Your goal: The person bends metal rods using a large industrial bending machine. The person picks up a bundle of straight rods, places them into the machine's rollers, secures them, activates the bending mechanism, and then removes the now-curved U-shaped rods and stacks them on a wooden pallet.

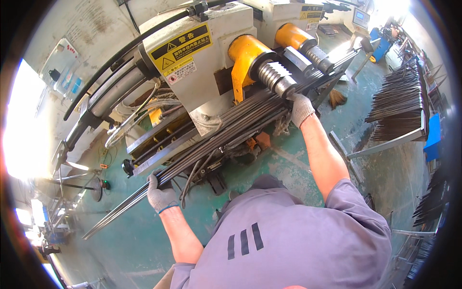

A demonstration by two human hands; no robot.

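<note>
A long bundle of thin dark metal rods (216, 132) slants across the front of a bending machine, from the lower left up to the right. My left hand (161, 195), in a grey knit glove, is wrapped round the bundle toward its lower left end, where the bright rod tips stick out past it. My right hand (301, 110), gloved too, is closed at the rods farther up to the right, its fingertips partly hidden. Just above it sits a ribbed steel spindle (275, 78) coming out of an orange bending head (246, 52).
The pale machine body (207, 67) bears a yellow and black warning label (180, 45). A second orange head (291, 34) stands farther right. Racks of dark rods (399, 101) line the right side. A broom head (337, 98) rests on the green floor (130, 245). Cables (192, 176) hang below the rods.
</note>
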